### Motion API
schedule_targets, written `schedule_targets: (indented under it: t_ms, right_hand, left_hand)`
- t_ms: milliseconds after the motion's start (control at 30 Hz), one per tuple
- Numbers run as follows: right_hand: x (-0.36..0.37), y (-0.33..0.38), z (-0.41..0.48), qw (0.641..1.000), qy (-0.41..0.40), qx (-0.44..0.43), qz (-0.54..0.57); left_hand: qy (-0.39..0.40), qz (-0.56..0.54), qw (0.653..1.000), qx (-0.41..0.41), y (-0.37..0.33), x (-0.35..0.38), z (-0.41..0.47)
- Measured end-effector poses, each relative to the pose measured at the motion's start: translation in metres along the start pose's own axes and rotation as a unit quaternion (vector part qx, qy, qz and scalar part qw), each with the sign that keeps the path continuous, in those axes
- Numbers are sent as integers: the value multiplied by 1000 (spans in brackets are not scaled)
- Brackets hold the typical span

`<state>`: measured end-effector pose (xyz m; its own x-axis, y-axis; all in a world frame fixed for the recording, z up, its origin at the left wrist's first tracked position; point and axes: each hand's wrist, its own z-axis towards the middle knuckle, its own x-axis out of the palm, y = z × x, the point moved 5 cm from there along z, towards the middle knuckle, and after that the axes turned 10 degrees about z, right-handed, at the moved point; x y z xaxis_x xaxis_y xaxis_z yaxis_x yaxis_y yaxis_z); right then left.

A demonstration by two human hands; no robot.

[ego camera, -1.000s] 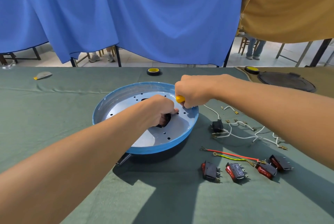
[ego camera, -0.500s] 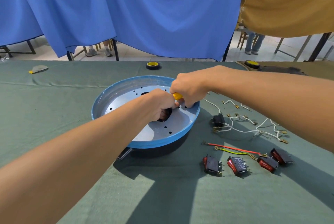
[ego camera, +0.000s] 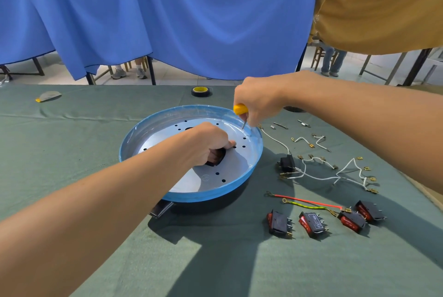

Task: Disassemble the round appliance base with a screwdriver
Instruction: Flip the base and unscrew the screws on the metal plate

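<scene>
Nearest, four red-and-black switches [ego camera: 326, 221] lie in a row on the green table cover [ego camera: 72, 148], right of centre. Just beyond them lie a red wire [ego camera: 309, 199] and a yellow-green wire [ego camera: 309, 206], side by side. Farther right, a white wire harness [ego camera: 335, 172] with brass terminals is spread out, joined to a small black part [ego camera: 287, 163].

Centrally, the round base [ego camera: 191, 152] sits on the cover, open side up: blue rim, pale perforated inner plate, dark underside. A black tab [ego camera: 160, 209] projects from under its near edge.

Left hand [ego camera: 208, 144] rests inside the base, fingers curled into a dark opening in the plate; grip is closed, though what the fingers bear on is hidden.

Right hand [ego camera: 257, 100] is above the base's far right rim, fist clamped on the yellow handle of a screwdriver [ego camera: 241, 112]. Its shaft points down and slightly left; the tip is just over the plate by the rim, contact not discernible.

Beyond, a tape roll [ego camera: 201, 91] stands near the table's far edge, and a small grey item [ego camera: 48, 96] lies far left. Blue curtain [ego camera: 167, 13] hangs behind, ochre cloth [ego camera: 383, 1] at right.
</scene>
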<state>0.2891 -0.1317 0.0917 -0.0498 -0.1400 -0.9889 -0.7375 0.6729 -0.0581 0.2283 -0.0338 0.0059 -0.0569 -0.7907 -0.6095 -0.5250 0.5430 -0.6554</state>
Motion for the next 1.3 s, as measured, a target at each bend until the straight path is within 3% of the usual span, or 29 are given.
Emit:
schedule_targets:
  t_ms: [100,267,333,400,433,467,567,667,833,933,1300]
  right_hand:
    - [-16,-21,-7,997,-59,18,44]
    - [-21,-66,-24,979,-141,63,130]
    - [-9,-82,-26,974,-152,93,142]
    - [6,-94,-27,968,-154,118,157]
    - [13,-99,-27,966,-153,123,169]
    - [19,-103,-27,964,-151,126,181]
    - [34,-114,-23,956,-161,131,209]
    - [45,-124,-15,943,-178,146,238]
    - [63,-134,6,945,-167,170,226]
    - [72,-144,13,946,-152,191,212]
    - [87,-178,2,934,-161,223,227]
  left_hand:
    - [-24,47,998,29,1,-8,2]
    - [-61,253,961,92,-11,-25,3]
    - [-125,389,903,134,-20,-31,0]
    - [-264,525,788,186,-34,-36,-4]
    - [-323,545,745,208,-41,-37,-7]
    - [-360,538,727,227,-47,-37,-9]
    - [-392,465,738,293,-56,-34,-1]
    - [-338,445,748,359,-62,-23,15]
    - [-228,451,782,364,-50,-5,44]
    - [-212,431,802,355,-45,-5,52]
    - [-189,406,820,356,-45,-4,53]
